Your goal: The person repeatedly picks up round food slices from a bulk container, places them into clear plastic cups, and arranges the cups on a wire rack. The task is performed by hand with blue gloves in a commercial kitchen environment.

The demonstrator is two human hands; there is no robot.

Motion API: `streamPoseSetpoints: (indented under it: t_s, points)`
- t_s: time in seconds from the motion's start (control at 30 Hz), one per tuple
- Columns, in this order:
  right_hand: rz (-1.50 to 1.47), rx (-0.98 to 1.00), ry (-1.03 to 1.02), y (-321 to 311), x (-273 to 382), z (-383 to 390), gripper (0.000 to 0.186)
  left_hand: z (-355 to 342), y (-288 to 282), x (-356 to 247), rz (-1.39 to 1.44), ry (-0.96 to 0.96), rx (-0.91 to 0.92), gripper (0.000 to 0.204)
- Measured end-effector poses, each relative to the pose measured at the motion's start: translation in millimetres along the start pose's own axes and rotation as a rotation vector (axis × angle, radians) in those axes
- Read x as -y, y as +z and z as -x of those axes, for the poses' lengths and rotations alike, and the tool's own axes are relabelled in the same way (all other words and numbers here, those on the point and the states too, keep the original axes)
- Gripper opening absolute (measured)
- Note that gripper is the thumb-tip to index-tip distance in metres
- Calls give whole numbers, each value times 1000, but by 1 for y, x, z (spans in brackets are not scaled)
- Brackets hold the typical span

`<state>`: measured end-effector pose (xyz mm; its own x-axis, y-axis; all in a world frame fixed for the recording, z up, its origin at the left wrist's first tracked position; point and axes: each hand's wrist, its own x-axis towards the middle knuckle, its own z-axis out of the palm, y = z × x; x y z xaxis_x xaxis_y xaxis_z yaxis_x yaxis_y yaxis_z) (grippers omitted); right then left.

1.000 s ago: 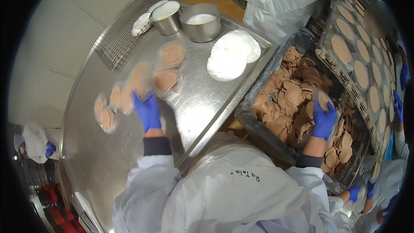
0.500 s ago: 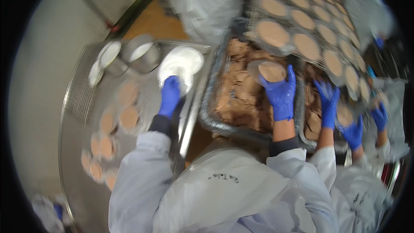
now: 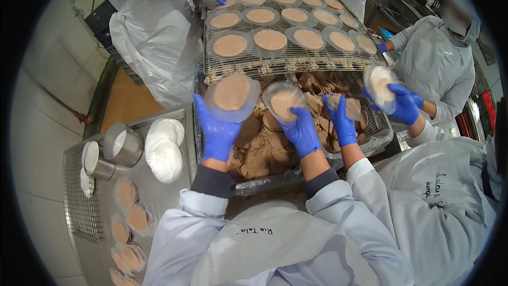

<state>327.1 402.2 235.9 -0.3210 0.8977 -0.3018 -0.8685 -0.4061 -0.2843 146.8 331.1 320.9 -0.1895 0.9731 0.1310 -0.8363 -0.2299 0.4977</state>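
Observation:
My left hand (image 3: 216, 136), in a blue glove, carries a round flat patty (image 3: 231, 92) on a translucent paper disc, its fingers under the disc's edge. My right hand (image 3: 302, 133), also gloved, grips a second patty (image 3: 284, 104) on a similar disc, thumb on top. Both hands are above a plastic-lined bin (image 3: 254, 186) heaped with loose patties and brown meat (image 3: 264, 153). Beyond them, a wire mesh conveyor (image 3: 254, 66) bears rows of patties on paper discs.
On the steel table (image 3: 159, 201) at left are a stack of white round sheets (image 3: 164, 153), metal pots (image 3: 123, 145) and several patties (image 3: 127, 193). A co-worker's gloved hands (image 3: 344, 127) work close on my right. Other people stand along the conveyor.
The view has turned rightward. My left hand has left the white sheets and now holds a patty on a disc over the bin. My right hand still holds its patty.

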Motion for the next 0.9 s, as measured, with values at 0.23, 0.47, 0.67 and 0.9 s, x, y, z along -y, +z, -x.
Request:
streamPoseSetpoints:
  t_s: [0.23,0.47,0.67,0.9]
  points:
    - [125,491,-393,153,32,58,42,14,-26,-50,9,33,-302,47]
    - [265,118,-483,84,14,-15,48,14,-101,-28,111,-60,-268,47]
    - [211,-51,-140,45,-17,6,65,-8,-94,-26,176,-143,-261,54]
    - [78,186,-159,73,4,-27,61,-65,-47,39,62,-90,-140,40]
